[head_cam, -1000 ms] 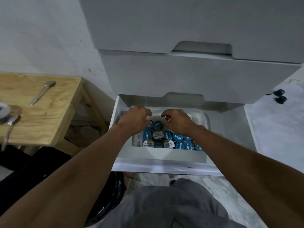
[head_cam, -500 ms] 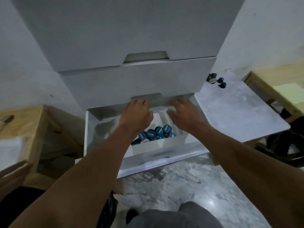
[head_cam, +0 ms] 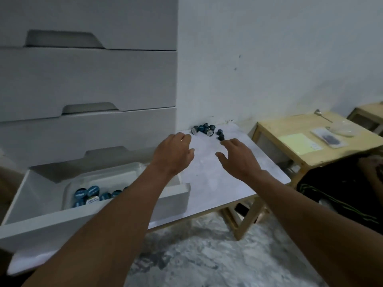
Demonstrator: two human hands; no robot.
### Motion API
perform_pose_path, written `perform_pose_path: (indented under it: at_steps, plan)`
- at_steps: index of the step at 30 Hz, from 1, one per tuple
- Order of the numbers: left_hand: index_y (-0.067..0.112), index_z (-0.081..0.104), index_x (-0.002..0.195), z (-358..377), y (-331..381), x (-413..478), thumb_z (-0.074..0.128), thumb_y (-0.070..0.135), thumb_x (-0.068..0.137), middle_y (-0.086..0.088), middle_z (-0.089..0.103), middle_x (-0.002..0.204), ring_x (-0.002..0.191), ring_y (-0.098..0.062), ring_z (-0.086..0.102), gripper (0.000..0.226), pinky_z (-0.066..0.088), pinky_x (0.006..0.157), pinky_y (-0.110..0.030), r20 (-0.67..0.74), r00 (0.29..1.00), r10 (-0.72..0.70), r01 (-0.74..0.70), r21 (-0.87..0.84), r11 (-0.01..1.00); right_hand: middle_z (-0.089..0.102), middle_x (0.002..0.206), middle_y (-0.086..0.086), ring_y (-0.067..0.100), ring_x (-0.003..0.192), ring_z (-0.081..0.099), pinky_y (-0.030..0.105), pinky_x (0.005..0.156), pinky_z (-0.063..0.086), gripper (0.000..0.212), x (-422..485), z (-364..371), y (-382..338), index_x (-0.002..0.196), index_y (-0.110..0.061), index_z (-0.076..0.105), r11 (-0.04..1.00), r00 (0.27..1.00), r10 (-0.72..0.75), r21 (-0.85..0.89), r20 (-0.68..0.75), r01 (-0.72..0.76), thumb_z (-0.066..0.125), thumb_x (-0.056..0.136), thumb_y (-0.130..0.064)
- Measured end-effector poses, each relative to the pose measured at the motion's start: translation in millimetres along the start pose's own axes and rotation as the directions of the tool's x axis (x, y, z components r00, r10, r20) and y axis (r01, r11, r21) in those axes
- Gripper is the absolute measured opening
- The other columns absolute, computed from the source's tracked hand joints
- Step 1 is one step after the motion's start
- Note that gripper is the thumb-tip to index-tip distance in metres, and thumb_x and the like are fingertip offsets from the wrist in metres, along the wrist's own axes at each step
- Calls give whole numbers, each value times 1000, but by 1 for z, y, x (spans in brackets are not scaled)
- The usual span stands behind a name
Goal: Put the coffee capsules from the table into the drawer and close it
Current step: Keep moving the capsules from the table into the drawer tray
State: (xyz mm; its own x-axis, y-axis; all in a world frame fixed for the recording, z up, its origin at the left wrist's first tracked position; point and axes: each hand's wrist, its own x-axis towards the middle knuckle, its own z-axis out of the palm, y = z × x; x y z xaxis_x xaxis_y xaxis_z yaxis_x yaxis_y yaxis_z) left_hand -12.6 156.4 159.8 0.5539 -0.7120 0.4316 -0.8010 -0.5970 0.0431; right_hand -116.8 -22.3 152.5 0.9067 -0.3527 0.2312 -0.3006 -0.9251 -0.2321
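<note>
1. Blue coffee capsules (head_cam: 207, 129), about seven, cluster at the far edge of the white table (head_cam: 217, 183); some six more show in the one open drawer (head_cam: 41, 222), left.
2. Left hand (head_cam: 174, 154) and right hand (head_cam: 238, 158) hover just near of the cluster, fingers relaxed, both empty.

We see dim, flat, bluish light and faint shadows; slight blur softens the left hand (head_cam: 174, 154), right hand (head_cam: 238, 157) and capsules (head_cam: 207, 129) just beyond them; edges bow.
</note>
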Motion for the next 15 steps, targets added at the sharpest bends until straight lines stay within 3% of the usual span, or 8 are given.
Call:
perform_pose_path:
  at_steps: [4,10,15]
  plan:
    - [3,63,101,7,39,19,66,23,80,-15,67,93,80,-35,62,29,50,63,-37,3,1000,6,-6,-14,1000,54,131,13,30,118,52,38,95,45,47,-1,-15,45,133,-10,49,1000,1000,6,14,6,-6,52,94,-36]
    - [4,61,91,31,62,55,65,22,77,-12,65,86,72,-30,59,23,47,56,-34,36,999,17,-18,20,1000,54,131,12,29,118,54,37,94,45,46,21,-18,88,132,-10,50,998,1000,7,57,-11,-7,52,94,-36]
    - [4,63,100,63,60,97,65,26,80,-12,67,92,78,-30,61,29,50,62,-36,51,999,14,-15,25,1000,52,134,11,28,119,53,36,94,44,46,59,-6,114,133,-12,48,997,1000,19,72,-4,-19,50,95,-37]
